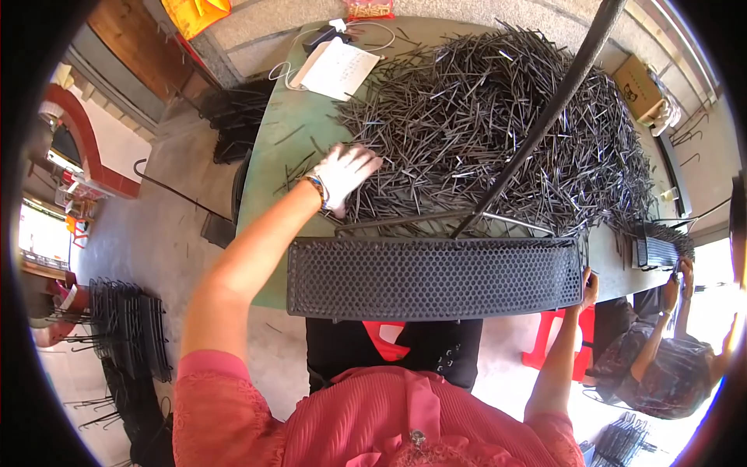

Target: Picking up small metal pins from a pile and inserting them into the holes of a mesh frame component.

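Observation:
A long black perforated panel point(436, 279), curved and honeycombed with holes, lies along the near edge of the green table point(284, 140). From its back, a thick black rod point(545, 121) slants up to the right. My right hand point(590, 286) grips the panel's right end; most of its fingers are hidden behind it. Beyond the left end, my left hand point(348, 175) reaches over the edge of a heaped pile of short thin black strips point(498, 117). Its fingers are stretched out, and I see nothing held in them.
Papers point(336, 68) and a white cable lie at the table's far left. A cardboard box point(638, 87) stands at far right. Another person point(661, 358) handles a similar black panel point(657, 253) on the right. Stacked black racks point(128, 327) stand on the left floor.

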Demonstrator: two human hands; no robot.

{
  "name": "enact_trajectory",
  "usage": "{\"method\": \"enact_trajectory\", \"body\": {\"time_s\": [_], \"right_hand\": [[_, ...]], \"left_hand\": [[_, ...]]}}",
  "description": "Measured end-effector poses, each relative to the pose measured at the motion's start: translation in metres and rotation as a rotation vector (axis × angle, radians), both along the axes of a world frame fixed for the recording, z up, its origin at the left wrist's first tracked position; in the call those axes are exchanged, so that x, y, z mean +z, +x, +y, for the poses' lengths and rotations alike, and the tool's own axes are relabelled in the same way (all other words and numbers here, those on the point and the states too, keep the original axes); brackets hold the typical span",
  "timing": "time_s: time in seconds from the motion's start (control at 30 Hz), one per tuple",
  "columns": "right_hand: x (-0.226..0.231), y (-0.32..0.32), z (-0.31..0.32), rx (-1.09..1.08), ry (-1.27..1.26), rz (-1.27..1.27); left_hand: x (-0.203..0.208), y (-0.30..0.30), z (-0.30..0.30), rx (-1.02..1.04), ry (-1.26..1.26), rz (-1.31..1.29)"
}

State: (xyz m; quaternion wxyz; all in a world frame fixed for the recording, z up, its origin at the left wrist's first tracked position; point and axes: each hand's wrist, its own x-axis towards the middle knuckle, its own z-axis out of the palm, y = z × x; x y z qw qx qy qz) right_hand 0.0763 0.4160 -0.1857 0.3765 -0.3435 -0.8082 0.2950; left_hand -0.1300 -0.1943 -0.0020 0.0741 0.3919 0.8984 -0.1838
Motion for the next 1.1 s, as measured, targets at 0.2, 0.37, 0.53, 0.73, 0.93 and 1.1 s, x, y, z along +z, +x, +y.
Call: {"method": "enact_trajectory", "body": {"time_s": [0.2, 0.37, 0.53, 0.73, 0.93, 1.1], "right_hand": [[0.002, 0.004, 0.002, 0.024, -0.02, 0.003], [0.01, -0.003, -0.012, 0.03, -0.036, 0.027], [0.006, 0.001, -0.004, -0.006, -0.072, -0.042], [0.014, -0.004, -0.009, -0.025, -0.073, -0.055], [0.011, -0.003, -0.011, -0.025, -0.059, -0.046], [0.005, -0.001, -0.005, -0.008, -0.036, 0.003]], "left_hand": [[-0.009, -0.045, 0.043, 0.286, 0.348, -0.296], [-0.019, -0.054, 0.045, 0.344, 0.311, -0.22], [-0.019, -0.04, 0.033, 0.315, 0.237, -0.196], [-0.017, -0.008, 0.043, 0.247, 0.107, -0.157], [-0.023, -0.051, 0.051, 0.291, 0.313, -0.135], [-0.017, -0.039, 0.066, 0.349, 0.164, -0.133]]}}
